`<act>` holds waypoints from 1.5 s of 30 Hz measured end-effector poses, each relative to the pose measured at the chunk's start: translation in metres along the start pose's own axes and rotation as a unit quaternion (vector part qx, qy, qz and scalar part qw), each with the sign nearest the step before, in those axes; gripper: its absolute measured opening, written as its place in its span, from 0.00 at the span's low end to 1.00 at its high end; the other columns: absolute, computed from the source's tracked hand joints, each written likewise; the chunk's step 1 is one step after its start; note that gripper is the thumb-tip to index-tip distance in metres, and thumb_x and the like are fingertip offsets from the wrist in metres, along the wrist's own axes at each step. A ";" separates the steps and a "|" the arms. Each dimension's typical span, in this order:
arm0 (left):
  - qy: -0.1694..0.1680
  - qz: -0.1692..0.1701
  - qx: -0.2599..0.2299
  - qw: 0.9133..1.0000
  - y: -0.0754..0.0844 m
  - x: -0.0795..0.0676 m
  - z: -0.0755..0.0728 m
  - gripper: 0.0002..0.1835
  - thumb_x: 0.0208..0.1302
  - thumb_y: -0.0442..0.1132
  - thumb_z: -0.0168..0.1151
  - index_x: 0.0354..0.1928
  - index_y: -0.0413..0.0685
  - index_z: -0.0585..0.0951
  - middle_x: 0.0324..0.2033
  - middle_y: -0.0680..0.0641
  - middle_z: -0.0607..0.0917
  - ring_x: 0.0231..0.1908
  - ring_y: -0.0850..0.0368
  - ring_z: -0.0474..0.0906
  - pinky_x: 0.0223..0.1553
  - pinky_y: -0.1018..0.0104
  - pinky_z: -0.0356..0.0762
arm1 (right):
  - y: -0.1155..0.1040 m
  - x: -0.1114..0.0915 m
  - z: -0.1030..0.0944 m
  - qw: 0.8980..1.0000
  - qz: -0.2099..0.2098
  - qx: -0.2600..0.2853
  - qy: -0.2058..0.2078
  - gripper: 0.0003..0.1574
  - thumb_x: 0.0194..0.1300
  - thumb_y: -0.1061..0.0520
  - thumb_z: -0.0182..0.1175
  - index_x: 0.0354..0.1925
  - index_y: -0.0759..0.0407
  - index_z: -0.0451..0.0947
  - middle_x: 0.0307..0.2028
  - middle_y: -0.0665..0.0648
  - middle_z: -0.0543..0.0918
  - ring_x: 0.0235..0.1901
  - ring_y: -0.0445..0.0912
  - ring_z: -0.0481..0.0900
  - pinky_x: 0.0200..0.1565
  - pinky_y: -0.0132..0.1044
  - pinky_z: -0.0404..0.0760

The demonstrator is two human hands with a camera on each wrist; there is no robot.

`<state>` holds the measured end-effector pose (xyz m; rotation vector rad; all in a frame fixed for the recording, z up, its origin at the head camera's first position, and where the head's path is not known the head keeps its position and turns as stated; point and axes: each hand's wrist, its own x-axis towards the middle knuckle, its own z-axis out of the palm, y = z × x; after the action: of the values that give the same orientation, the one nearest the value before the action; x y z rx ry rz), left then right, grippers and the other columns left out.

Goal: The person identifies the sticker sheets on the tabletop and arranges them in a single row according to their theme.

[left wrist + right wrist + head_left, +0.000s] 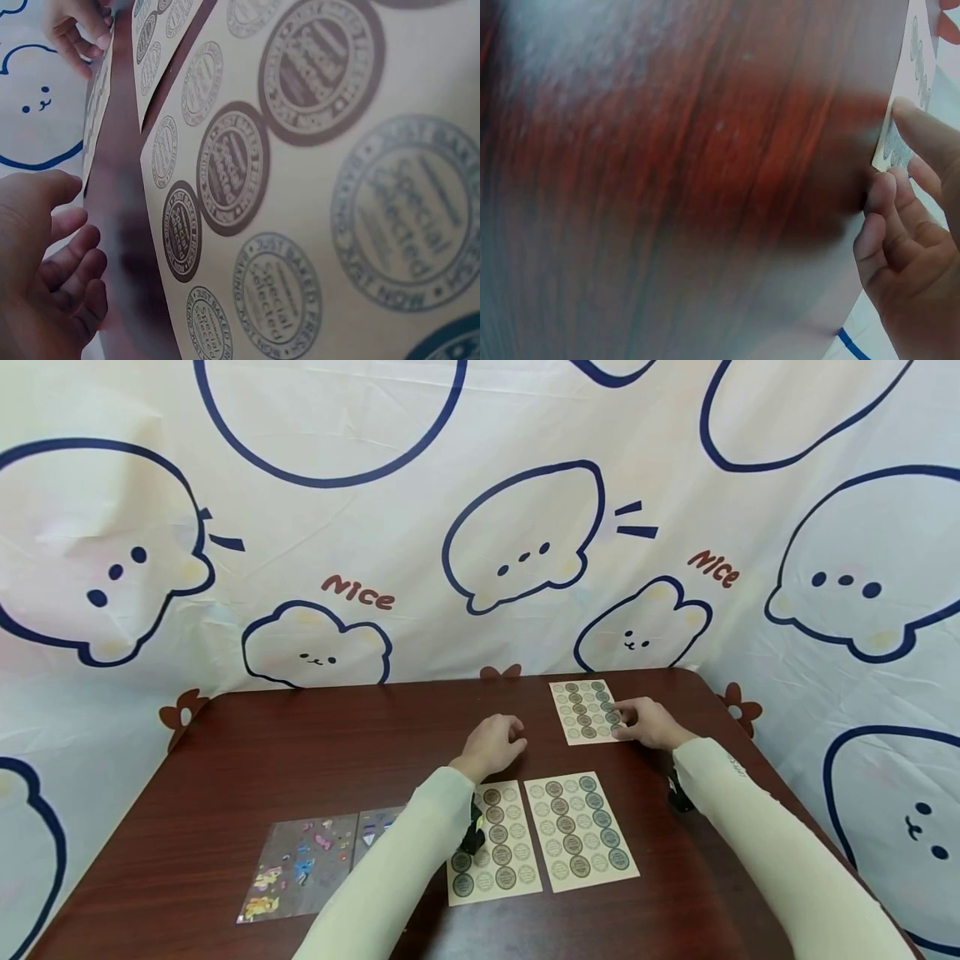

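My right hand [654, 725] is at the right edge of a cream sheet of round stickers [582, 714] at the back right of the table. In the right wrist view the right thumb lies on that sheet's edge [892, 142], with other fingers curled beside its corner. Loosely curled, my left hand [491, 747] holds nothing and hovers above the far end of a second sticker sheet [517, 860]. A third sticker sheet [581, 835] lies just right of that one. The left wrist view shows the left hand [45, 262] beside large printed circles reading "Special Selected".
Two clear sheets with small colourful cartoon stickers [307, 860] lie at the front left, partly under the left sleeve [405, 868]. The dark brown wooden table [300, 743] meets a cartoon-printed cloth [420, 543] at its back and sides.
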<state>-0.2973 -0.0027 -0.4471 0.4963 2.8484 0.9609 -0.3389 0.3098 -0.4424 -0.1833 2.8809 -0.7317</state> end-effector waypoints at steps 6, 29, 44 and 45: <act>-0.021 0.011 -0.002 1.000 -0.004 -0.002 -0.001 0.21 0.71 0.45 0.62 0.63 0.46 0.79 0.56 0.42 0.80 0.56 0.48 0.77 0.56 0.52 0.78 | -0.006 0.002 0.004 1.000 0.002 0.011 -0.023 0.30 0.62 0.58 0.70 0.61 0.69 0.78 0.39 0.58 0.80 0.39 0.49 0.74 0.40 0.36 0.72; -0.092 -0.019 -0.057 0.994 -0.013 0.000 -0.005 0.38 0.69 0.54 0.61 0.77 0.53 0.63 0.73 0.41 0.63 0.71 0.40 0.59 0.68 0.42 0.58 | -0.040 -0.001 0.029 0.996 -0.045 0.052 -0.065 0.38 0.60 0.59 0.72 0.66 0.69 0.72 0.28 0.53 0.74 0.29 0.45 0.72 0.33 0.33 0.73; -0.086 -0.021 -0.085 0.992 -0.016 0.003 -0.003 0.37 0.67 0.46 0.65 0.76 0.52 0.64 0.71 0.41 0.66 0.70 0.42 0.60 0.68 0.42 0.57 | -0.044 0.001 0.034 0.991 -0.074 0.087 -0.064 0.40 0.61 0.55 0.73 0.67 0.67 0.72 0.37 0.58 0.76 0.37 0.48 0.71 0.41 0.37 0.71; -0.085 -0.021 -0.082 0.993 -0.016 0.003 -0.003 0.37 0.66 0.46 0.65 0.76 0.52 0.65 0.71 0.41 0.66 0.70 0.42 0.60 0.68 0.42 0.58 | -0.043 0.002 0.033 0.992 -0.068 0.089 -0.063 0.40 0.61 0.54 0.73 0.67 0.66 0.72 0.40 0.59 0.76 0.39 0.49 0.71 0.43 0.38 0.70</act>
<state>-0.3052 -0.0153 -0.4544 0.4757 2.5923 1.0775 -0.3310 0.2566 -0.4509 -0.3907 2.6875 -0.9591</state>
